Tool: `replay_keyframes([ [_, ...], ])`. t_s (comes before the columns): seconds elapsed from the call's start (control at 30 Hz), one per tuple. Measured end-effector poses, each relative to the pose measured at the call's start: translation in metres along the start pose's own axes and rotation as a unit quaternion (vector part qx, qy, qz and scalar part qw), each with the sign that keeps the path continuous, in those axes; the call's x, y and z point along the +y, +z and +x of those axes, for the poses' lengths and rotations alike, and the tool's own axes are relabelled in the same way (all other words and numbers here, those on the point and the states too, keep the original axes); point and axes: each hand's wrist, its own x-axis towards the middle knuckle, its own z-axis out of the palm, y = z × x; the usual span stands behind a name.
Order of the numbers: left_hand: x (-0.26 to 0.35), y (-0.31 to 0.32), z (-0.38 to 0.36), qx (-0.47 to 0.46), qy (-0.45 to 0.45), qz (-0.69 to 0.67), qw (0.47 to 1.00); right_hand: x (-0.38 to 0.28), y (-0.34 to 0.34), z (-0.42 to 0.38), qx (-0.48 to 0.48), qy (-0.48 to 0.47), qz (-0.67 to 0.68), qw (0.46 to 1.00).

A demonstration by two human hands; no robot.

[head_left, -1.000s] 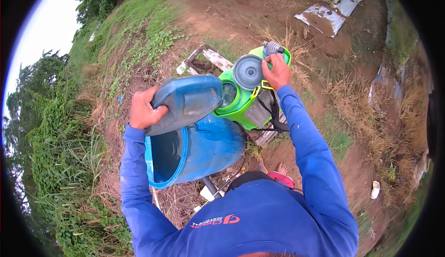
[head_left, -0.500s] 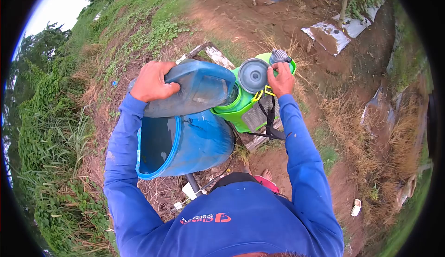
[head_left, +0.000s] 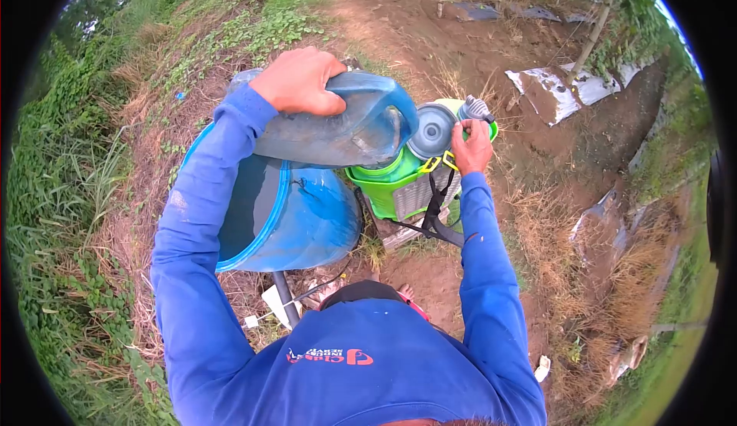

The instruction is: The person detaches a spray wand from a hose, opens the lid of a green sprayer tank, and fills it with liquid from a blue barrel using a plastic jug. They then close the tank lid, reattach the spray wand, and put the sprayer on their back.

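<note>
My left hand [head_left: 299, 82] is closed on a worn blue plastic jug [head_left: 326, 133], which lies tilted with its handle end over the near-left part of a green backpack sprayer [head_left: 372, 196]. The jug hides most of the sprayer's opening there. My right hand [head_left: 473, 148] pinches the edge of a round grey lid [head_left: 431, 128] on top of the sprayer. Beside that hand stands a ribbed grey cap [head_left: 475, 108], and yellow buckles [head_left: 439, 163] with black straps hang on the sprayer's near side.
Left of the sprayer, a blue barrel [head_left: 318, 219] lies open toward the left, with dark liquid visible inside. A dark pipe [head_left: 286, 299] is below it. Weeds [head_left: 69, 203] grow at left; bare soil and silvery plastic sheeting [head_left: 553, 92] are at upper right.
My left hand and the jug have moved up and slightly right, tilting further over the sprayer. My right hand stays at the lid. The whole view has shifted slightly.
</note>
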Motion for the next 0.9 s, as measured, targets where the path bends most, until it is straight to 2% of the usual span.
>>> replay_keyframes([
  [0.5, 0.014, 0.003, 0.031, -0.012, 0.023, 0.019, 0.999, 0.005, 0.002, 0.002, 0.002, -0.030, -0.005, 1.000],
  [0.63, 0.014, 0.004, 0.025, 0.013, 0.035, 0.017, 0.999, 0.008, 0.002, 0.003, 0.001, -0.049, -0.020, 0.999],
  [0.73, 0.006, 0.006, 0.006, 0.039, 0.033, 0.010, 0.999, 0.013, 0.004, 0.004, -0.003, -0.054, -0.021, 0.998],
  [0.8, -0.011, 0.009, -0.018, 0.077, 0.014, -0.064, 0.995, 0.017, 0.006, 0.004, 0.003, -0.062, -0.021, 0.998],
  [0.9, -0.059, 0.038, -0.062, 0.199, -0.022, -0.147, 0.969, 0.017, 0.006, 0.005, 0.000, -0.068, -0.017, 0.998],
])
